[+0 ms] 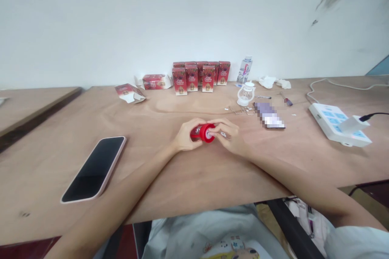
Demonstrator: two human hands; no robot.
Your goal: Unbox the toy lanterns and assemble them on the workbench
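Lying on its side, a small red lantern (pixel 207 133) with a clear middle is gripped by my left hand (pixel 186 136), whose fingers and thumb wrap round its body. Its round base faces right and shows a pale inner disc. My right hand (pixel 229 136) is closed, with thumb and fingertips pinched together against that base; whatever is between them is too small to make out. A small white piece (pixel 223 134) shows beside the right fingers. Farther back stands a white lantern (pixel 246 94) of similar shape, with thin metal wire pieces (pixel 241 111) in front of it.
Several red printed boxes (pixel 179 81) stand by the wall, with opened boxes (pixel 130 92) to their left. A water bottle (pixel 244 71), crumpled tissues (pixel 267 81) and a screwdriver (pixel 287 100) lie behind a pixelated phone (pixel 269 115). A power strip (pixel 337 123) sits right, another phone (pixel 94 170) left.
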